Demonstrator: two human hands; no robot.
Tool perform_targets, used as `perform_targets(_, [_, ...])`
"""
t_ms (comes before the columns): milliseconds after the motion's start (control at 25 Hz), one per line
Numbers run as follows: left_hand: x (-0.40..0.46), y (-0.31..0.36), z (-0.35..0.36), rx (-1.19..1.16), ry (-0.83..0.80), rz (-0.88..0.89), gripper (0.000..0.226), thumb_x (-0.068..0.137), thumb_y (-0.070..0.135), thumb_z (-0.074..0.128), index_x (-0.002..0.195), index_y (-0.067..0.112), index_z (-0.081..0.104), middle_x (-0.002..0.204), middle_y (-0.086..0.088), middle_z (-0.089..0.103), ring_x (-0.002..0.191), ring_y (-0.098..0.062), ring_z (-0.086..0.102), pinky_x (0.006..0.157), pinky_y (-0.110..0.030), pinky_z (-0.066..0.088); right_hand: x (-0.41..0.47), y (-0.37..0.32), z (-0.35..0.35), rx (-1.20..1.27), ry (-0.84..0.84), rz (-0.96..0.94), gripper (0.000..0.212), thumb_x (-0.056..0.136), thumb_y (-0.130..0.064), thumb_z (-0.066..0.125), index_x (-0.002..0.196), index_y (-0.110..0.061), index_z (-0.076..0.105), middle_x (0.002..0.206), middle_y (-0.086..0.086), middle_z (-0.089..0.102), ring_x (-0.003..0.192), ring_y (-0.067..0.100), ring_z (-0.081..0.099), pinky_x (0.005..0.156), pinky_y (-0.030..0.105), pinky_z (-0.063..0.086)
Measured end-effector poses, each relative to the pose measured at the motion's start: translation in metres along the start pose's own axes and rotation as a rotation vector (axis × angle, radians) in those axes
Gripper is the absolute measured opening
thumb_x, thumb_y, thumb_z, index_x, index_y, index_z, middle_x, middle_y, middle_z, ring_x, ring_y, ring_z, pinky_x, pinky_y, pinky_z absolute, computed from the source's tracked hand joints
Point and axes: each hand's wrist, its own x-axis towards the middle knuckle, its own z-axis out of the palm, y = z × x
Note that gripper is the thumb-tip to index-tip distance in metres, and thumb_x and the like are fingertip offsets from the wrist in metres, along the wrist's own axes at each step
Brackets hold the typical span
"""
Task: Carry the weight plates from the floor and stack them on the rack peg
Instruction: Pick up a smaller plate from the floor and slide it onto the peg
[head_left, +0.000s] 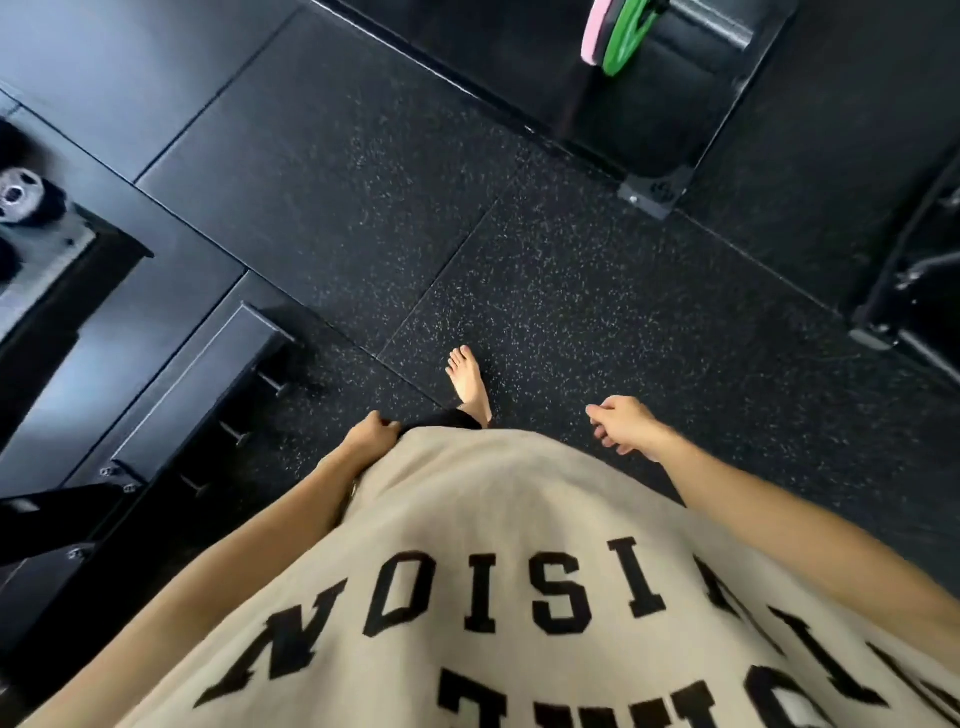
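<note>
While both arms hang free for walking, the left hand (375, 431) curls loosely at the shirt hem and the right hand (621, 423) is relaxed, neither carrying anything. Pink plate (592, 34) and green plate (623, 39) stand upright together well ahead, apparently on a bar, though the frame edge cuts them off.

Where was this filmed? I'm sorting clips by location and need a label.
Most likely a gym or weight room. The floor is black speckled rubber tiling, a pink plate and a green plate sit side by side at the top, and black steel equipment frames stand around the edges.
</note>
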Motion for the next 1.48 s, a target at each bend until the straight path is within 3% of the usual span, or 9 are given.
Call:
perform_targets(240, [0.094,0.104,-0.162,0.027,0.068,0.052,0.033,0.097,0.026,0.05,0.12,0.005,0.06,0.122,-0.016,0.064,0.106,-0.032,0.06,0.084,-0.034,0.047,0.088,-0.176,-0.096,-0.049,0.107,-0.093,0.025,0.096,-0.031,0.055,0.082,-0.01,0.061,0.075,0.01,0.062,0.061,0.023,0.052,0.052,0.027,0.042])
perform_targets(320, [0.119,0.13,-0.202,-0.04,0.079,0.038,0.034,0.098,0.028,0.049,0.123,0.006,0.057,0.119,-0.015,0.063,0.101,-0.032,0.061,0.086,-0.038,0.05,0.112,-0.229,-0.113,-0.111,0.1,-0.155,0.025,0.096,-0.032,0.056,0.085,-0.01,0.063,0.076,0.008,0.062,0.071,0.026,0.057,0.057,0.03,0.043])
perform_targets(480, [0.172,0.169,-0.27,-0.199,0.08,-0.042,0.032,0.099,0.027,0.048,0.125,0.009,0.054,0.118,-0.017,0.063,0.101,-0.033,0.062,0.089,-0.043,0.052,0.182,-0.345,-0.15,-0.305,0.023,-0.201,0.026,0.096,-0.035,0.057,0.1,-0.011,0.066,0.1,0.008,0.066,0.097,0.028,0.061,0.08,0.032,0.045])
perform_targets(680, [0.218,0.195,-0.329,-0.402,0.065,-0.234,0.036,0.099,0.027,0.048,0.125,0.002,0.051,0.115,-0.02,0.062,0.102,-0.036,0.062,0.081,-0.04,0.052,0.256,-0.499,-0.199,-0.448,-0.073,-0.27,0.022,0.095,-0.036,0.057,0.089,-0.016,0.061,0.099,0.007,0.067,0.094,0.027,0.062,0.082,0.035,0.047])
perform_targets(840, [0.247,0.213,-0.386,-0.549,0.277,-0.35,0.033,0.097,0.029,0.051,0.118,0.004,0.059,0.123,-0.017,0.063,0.113,-0.034,0.057,0.092,-0.035,0.044,0.294,-0.647,-0.218,-0.601,-0.161,-0.346,0.023,0.098,-0.038,0.052,0.086,-0.019,0.058,0.088,0.004,0.068,0.075,0.02,0.061,0.068,0.035,0.051])
perform_targets(960, [0.271,0.217,-0.419,-0.7,0.359,-0.439,0.033,0.096,0.03,0.053,0.119,0.008,0.06,0.124,-0.013,0.064,0.115,-0.031,0.057,0.094,-0.034,0.042,0.31,-0.744,-0.207,-0.746,-0.236,-0.446,0.023,0.1,-0.037,0.049,0.089,-0.018,0.056,0.089,0.005,0.065,0.073,0.018,0.058,0.057,0.028,0.044])
perform_targets(1160, [0.33,0.192,-0.493,-1.138,0.246,-0.501,0.027,0.1,0.028,0.051,0.113,0.005,0.058,0.111,-0.017,0.062,0.095,-0.028,0.061,0.084,-0.037,0.051,0.336,-0.893,-0.154,-0.95,-0.316,-0.535,0.022,0.102,-0.035,0.047,0.095,-0.016,0.056,0.093,0.007,0.065,0.08,0.021,0.06,0.06,0.028,0.046])
perform_targets(1360, [0.37,0.135,-0.608,-1.132,0.307,-0.514,0.026,0.099,0.029,0.051,0.113,0.008,0.057,0.107,-0.013,0.064,0.088,-0.024,0.061,0.065,-0.031,0.051,0.337,-1.034,-0.086,-1.009,-0.31,-0.621,0.025,0.099,-0.035,0.051,0.087,-0.014,0.06,0.093,0.007,0.068,0.083,0.022,0.061,0.069,0.032,0.047])
perform_targets(1480, [0.383,0.101,-0.675,-1.107,0.329,-0.51,0.022,0.1,0.03,0.049,0.111,0.012,0.054,0.108,-0.011,0.063,0.093,-0.024,0.06,0.075,-0.033,0.051,0.332,-1.117,-0.036,-1.046,-0.297,-0.717,0.025,0.097,-0.037,0.053,0.089,-0.015,0.063,0.096,0.007,0.07,0.094,0.026,0.062,0.085,0.038,0.047])
